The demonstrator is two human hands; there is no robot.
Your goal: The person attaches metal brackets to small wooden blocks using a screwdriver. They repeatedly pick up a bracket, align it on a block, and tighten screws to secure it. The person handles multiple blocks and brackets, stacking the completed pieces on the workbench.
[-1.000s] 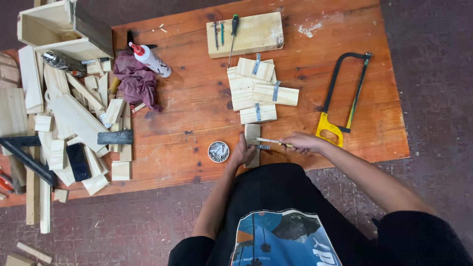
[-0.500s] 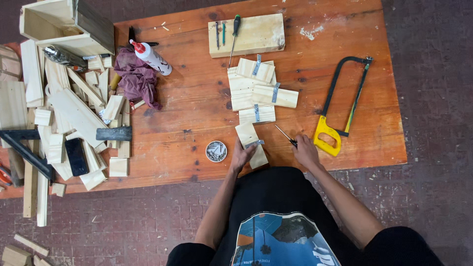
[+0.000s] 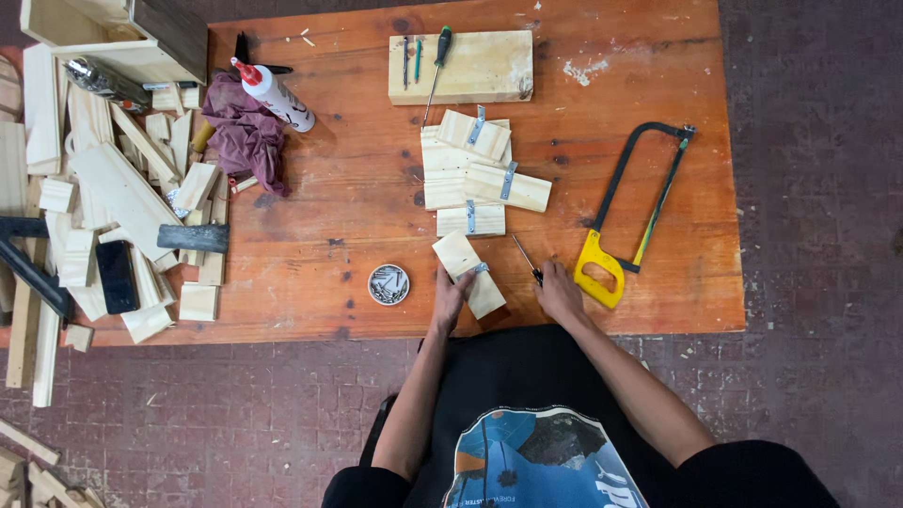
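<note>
Workpiece: hinged wood piece [image 3: 467,273], two short pale boards joined by a small metal plate. Located at the near edge of the workbench [image 3: 339,202], centre, lying diagonally with the near end toward the right.

Change over the last second: previously set almost square to the bench edge, now turned to the diagonal. Right hand [image 3: 561,293] drawn in from a stretched position at the right to a spot just right of the workpiece. Judged as repositioning between fastenings, not driving: tool tip off the plate.

Grip, left hand [image 3: 451,297]: laid flat on the near left part of the workpiece, fingers extended and pressing down, nothing enclosed. Serves as a hold-down.

Grip, right hand: closed around the handle of a small screwdriver [image 3: 525,257], shaft pointing far and left, tip close to the workpiece but apart from it. Cannot tell whether the tip rests on the bench.

Surroundings, outward:
- Round tin of screws [image 3: 388,284], just left of the left hand.
- Yellow-handled hacksaw [image 3: 632,212], right of the right hand, handle near.
- Stack of finished hinged pieces [image 3: 480,171], directly beyond the workpiece.
- Thick wooden block [image 3: 461,68] at the far edge, carrying spare screwdrivers.
- Glue bottle [image 3: 276,96] and purple rag [image 3: 246,136], far left.
- Offcuts [image 3: 113,193] heaped at the left end, dark phone [image 3: 118,276] among them.
</note>
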